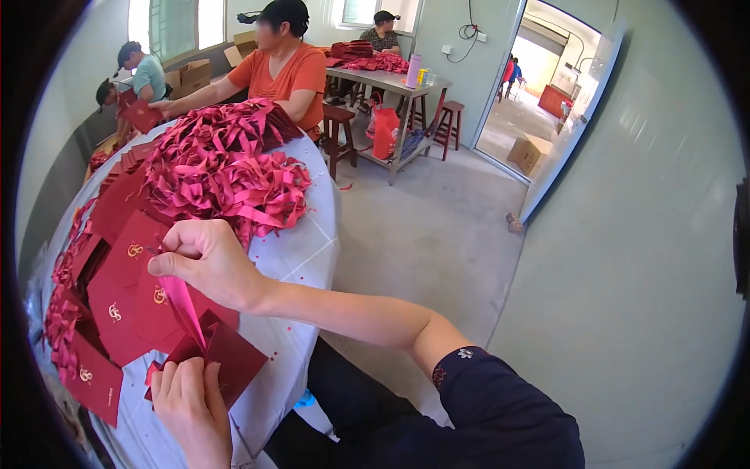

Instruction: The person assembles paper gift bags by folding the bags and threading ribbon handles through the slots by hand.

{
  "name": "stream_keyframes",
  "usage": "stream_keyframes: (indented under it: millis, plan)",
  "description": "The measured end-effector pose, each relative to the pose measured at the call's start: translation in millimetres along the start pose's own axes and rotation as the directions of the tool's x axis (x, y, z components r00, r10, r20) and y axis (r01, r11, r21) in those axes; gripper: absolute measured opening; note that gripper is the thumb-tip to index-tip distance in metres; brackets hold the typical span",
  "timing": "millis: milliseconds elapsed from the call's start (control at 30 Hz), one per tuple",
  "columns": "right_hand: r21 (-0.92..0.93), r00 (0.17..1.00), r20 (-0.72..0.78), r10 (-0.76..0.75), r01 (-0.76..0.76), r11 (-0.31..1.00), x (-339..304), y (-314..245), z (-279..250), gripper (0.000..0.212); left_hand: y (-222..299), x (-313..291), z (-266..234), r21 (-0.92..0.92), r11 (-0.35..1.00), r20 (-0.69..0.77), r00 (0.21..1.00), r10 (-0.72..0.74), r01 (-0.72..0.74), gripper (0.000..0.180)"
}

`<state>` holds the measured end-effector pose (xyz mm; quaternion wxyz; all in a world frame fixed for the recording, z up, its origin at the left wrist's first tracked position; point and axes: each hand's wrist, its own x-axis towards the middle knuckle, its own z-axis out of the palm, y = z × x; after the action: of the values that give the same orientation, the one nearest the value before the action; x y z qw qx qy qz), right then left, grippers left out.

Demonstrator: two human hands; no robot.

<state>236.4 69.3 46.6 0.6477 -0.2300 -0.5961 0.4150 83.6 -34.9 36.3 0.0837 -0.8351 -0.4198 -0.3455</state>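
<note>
A small dark red paper gift bag (241,361) is gripped by my left hand (189,395) near the table's edge, its folded opening facing up. My right hand (205,258) pinches a pink ribbon (184,306) above it. The ribbon runs taut and slanting from those fingertips down into the bag's opening. Something thin and dark shows at the right fingertips, too small to make out. Beneath and left of my hands lie several flat dark red bags (129,293) with gold emblems, overlapping one another. Beyond my right hand rises a big heap of pink-red ribbons (226,176).
The round table (319,227) has a pale cover with red scraps on it. Across it sits a person in orange (285,74), with others farther back. A metal table (391,80) bears more red goods, with stools (450,121) beside it. An open door (574,117) stands right.
</note>
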Motion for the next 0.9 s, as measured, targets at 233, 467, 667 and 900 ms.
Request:
stream_keyframes:
  millis: [233,467,667,900]
  plan:
    - [0.186,0.865,0.451,0.22,-0.332,0.925,-1,-2,-17,0.02,2,-1,-1,0.0,1.0,-0.022,1.0,0.017,-0.017,0.01]
    - [-0.146,0.804,0.563,0.193,-0.133,0.98,-28,-4,-18,0.022,1,3,-8,0.022,0.999,0.015,0.999,-0.028,0.028,0.007]
    - [-0.416,0.955,0.297,0.031,0.1,0.904,-44,-7,0,0.012,-13,9,-10,-0.068,0.996,0.008,0.999,-0.049,0.049,0.006]
    - [-0.395,0.964,0.253,0.083,0.025,0.919,-46,-5,2,0.013,-53,-31,-35,-0.204,0.909,-0.276,0.87,-0.409,0.362,0.013]
